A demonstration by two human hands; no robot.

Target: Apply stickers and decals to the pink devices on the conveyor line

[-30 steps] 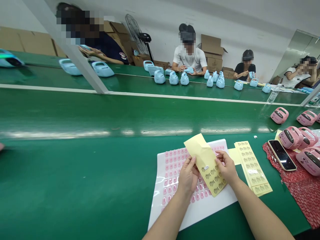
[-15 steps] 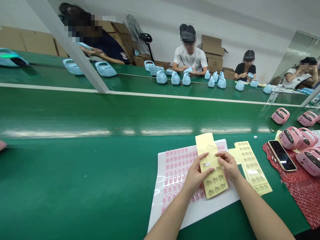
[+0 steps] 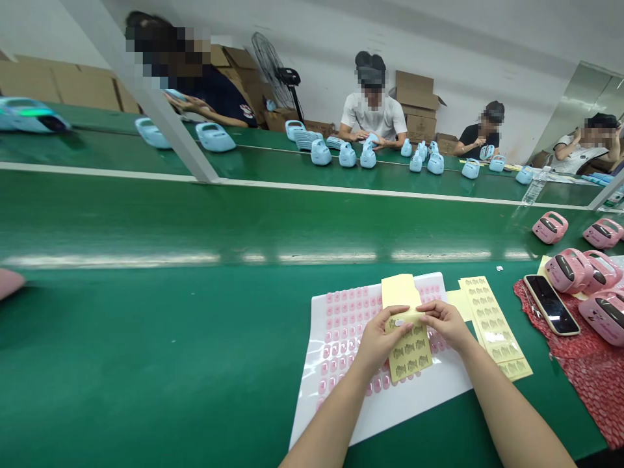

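Observation:
Both hands grip a yellow sticker sheet (image 3: 411, 354) printed with rows of small dark marks; its blank upper part bends away from me. My left hand (image 3: 383, 338) pinches the sheet's left side, thumb on top, close to a small white patch. The fingers of my right hand (image 3: 446, 323) are closed at the sheet's right edge, along the bend. Beneath lies a white sheet (image 3: 312, 364) carrying rows of pink oval stickers, partly hidden by my hands and forearms. More yellow sticker sheets (image 3: 487, 312) lie just right of my right hand.
On the right, a phone (image 3: 550, 304) rests on red bubble wrap (image 3: 589, 383) beside several pink toy-like devices (image 3: 569, 270). A plastic bottle (image 3: 535, 187) stands by the divider. Across the bench (image 3: 146, 344), several people handle light-blue devices (image 3: 320, 152).
The yellow sheet has tilted and bent more at its upper part, with its lower end shifting slightly left. My right hand has moved slightly down along the bend. The view has shifted slightly.

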